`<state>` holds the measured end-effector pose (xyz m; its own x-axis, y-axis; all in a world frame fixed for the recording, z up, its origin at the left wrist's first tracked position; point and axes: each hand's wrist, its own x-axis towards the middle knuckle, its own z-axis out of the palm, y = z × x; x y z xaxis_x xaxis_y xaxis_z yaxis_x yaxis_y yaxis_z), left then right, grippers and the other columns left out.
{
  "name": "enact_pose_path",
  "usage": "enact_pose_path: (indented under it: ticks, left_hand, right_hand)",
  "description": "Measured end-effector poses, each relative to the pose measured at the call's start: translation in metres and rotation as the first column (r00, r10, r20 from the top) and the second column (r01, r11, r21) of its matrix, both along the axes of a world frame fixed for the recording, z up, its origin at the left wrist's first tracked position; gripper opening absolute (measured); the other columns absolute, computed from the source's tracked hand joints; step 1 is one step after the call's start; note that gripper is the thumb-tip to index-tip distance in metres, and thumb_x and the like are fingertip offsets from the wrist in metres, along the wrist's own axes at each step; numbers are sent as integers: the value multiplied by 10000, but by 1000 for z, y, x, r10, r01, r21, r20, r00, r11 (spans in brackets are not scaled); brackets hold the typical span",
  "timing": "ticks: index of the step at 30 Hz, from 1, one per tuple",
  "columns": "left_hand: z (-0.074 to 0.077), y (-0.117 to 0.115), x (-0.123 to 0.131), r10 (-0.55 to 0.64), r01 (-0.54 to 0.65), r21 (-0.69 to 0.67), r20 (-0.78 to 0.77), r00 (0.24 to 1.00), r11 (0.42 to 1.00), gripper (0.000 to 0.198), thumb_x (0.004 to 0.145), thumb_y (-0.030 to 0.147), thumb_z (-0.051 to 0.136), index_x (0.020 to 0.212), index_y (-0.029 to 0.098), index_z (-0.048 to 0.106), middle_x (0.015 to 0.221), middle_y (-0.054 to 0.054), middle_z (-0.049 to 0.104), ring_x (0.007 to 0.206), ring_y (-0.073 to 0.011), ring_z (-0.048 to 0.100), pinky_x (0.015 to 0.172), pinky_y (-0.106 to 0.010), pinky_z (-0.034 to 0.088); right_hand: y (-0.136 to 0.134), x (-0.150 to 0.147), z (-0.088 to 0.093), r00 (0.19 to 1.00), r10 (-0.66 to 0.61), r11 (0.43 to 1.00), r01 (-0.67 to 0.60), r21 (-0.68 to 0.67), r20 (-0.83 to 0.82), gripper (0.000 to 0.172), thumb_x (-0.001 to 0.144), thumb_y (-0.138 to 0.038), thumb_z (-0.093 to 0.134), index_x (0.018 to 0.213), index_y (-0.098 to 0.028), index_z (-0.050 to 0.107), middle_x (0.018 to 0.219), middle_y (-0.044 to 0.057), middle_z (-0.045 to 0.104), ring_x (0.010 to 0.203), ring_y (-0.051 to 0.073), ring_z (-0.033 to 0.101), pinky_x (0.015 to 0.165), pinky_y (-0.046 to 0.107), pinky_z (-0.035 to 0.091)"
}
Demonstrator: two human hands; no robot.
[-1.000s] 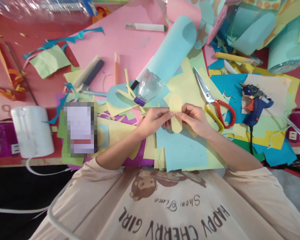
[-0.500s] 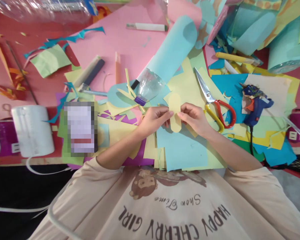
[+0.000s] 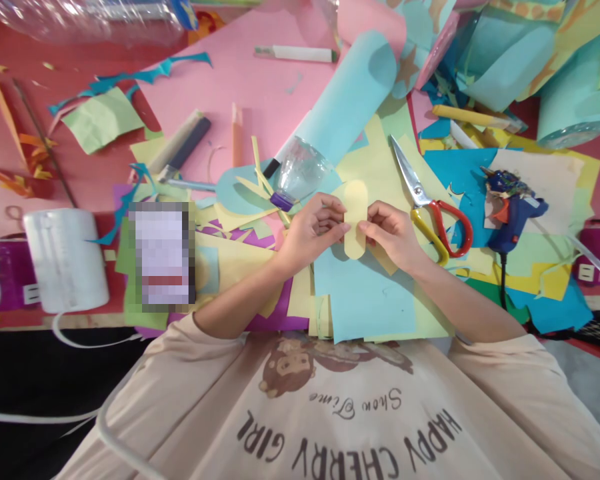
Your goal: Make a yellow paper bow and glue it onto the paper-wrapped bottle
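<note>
A pale yellow paper strip (image 3: 355, 217) with rounded ends is held upright between my two hands. My left hand (image 3: 320, 230) pinches its left edge between thumb and fingers. On the opposite edge, my right hand (image 3: 391, 232) grips it the same way. Below the strip lies a light blue sheet of paper (image 3: 370, 300). Scissors (image 3: 430, 207) with one red and one yellow handle rest to the right of my right hand. Beyond my left hand, a clear bottle top with a purple cap (image 3: 300, 175) joins a light blue paper-covered tube (image 3: 355, 93).
A blue glue gun (image 3: 513, 217) lies on coloured paper at the right. At the left are a blurred phone (image 3: 163, 257) and a white box-shaped device (image 3: 67, 260) with a cable. A utility knife (image 3: 187, 143), a marker (image 3: 300, 53) and paper scraps are spread over the table.
The yellow strip has shifted slightly right and up with my hands. My left hand's fingers have curled and moved up a little; both hands keep hold of the strip.
</note>
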<state>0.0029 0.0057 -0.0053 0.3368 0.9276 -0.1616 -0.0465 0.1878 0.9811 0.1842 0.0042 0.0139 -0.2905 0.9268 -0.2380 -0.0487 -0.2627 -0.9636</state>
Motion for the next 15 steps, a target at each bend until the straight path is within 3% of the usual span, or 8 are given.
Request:
enact_pose_path:
  ticks: [6,15]
  left_hand:
    - [2,0,0,25,-24,-18,13,1000,1000,362,785,383,715,990,225,462,795,42,604,617,-61,623,616,-189,570]
    - [-4,1,0,28,-30,123,20,999,992,261,815,324,699,951,203,512,847,38,581,590,-31,619,580,-153,559]
  right_hand:
    - [0,-1,2,1000,2,1000,-2,-1,16,398,758,-483,728,659,-215,450,594,-53,442,523,82,419,493,255,347]
    - [0,-1,0,1000,4,1000,-4,10,0,338,777,-401,714,675,-207,457,596,-65,444,516,64,429,487,235,350]
